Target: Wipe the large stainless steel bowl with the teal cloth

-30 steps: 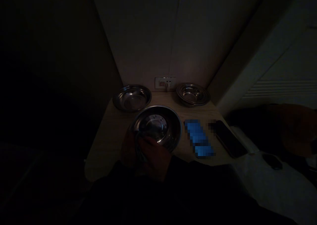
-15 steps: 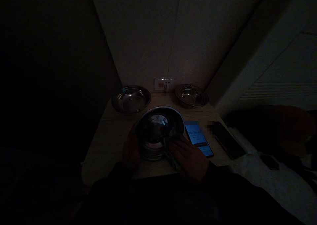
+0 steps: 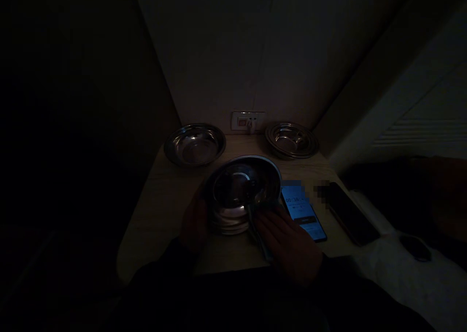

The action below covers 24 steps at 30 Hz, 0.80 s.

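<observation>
Steel bowl (image 3: 244,183) sits near the front of the wooden table (image 3: 156,210), its mouth tipped slightly, probably so that its near right edge meets the cloth (image 3: 263,244). Left hand (image 3: 194,222) lies against its side at 8 o'clock, apparently as a brace against the push from the other side; darkness hides whether those fingers clench or merely rest. Right hand (image 3: 292,242) is at 4 o'clock, fingers together and nearly straight, grasping the cloth against the bowl's edge; the thumb is hard to make out.

Taken from that bowl, a wide shallow bowl (image 3: 195,147) stands at 10 o'clock and a nested bowl stack (image 3: 291,141) at 2, both set back, which leaves the front for handwork. The lit phone (image 3: 302,212) lies face up near 4 o'clock, perhaps so its timer can be read, with a dark phone (image 3: 352,215) beyond it.

Count: two hands, one cloth, two phones, one wall socket (image 3: 248,121) at 12 o'clock. Bowls: one handled, one at 10, at least two nested at 2; ridges under the handled one may be more rims or reflections.
</observation>
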Available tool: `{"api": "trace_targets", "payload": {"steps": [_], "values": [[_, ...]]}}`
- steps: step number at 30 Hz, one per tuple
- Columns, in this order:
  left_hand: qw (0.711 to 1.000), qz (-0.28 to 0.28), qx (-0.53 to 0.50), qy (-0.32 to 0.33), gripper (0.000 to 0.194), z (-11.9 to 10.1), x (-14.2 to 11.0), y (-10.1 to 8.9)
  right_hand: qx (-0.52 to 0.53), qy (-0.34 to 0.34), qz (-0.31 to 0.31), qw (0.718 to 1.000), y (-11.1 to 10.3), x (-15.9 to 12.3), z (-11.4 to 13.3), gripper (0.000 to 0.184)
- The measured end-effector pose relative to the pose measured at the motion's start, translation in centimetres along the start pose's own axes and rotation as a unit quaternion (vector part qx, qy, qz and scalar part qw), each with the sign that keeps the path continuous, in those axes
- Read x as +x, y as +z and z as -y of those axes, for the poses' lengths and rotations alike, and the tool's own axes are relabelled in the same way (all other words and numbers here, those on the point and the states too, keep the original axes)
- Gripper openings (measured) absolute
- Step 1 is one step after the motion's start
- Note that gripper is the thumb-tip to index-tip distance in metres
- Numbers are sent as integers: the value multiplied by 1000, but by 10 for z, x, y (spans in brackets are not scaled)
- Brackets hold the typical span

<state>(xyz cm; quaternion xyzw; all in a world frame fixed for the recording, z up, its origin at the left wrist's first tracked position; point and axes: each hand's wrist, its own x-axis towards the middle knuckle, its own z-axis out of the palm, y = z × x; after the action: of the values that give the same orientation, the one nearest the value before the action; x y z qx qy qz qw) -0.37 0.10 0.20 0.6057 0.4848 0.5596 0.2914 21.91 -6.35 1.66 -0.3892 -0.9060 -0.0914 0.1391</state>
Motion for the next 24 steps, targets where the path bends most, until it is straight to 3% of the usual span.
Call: {"api": "trace_targets", "payload": {"steps": [12,15,24], "values": [[997,31,-60,48,47,16,-16,1,15,17,17,1000,-1,0,-1,43],[997,10,-50,64,45,12,-14,4,53,37,31,997,2,8,-1,47],[998,22,-52,34,49,11,-11,7,231,83,68,967,9,46,20,52]]}}
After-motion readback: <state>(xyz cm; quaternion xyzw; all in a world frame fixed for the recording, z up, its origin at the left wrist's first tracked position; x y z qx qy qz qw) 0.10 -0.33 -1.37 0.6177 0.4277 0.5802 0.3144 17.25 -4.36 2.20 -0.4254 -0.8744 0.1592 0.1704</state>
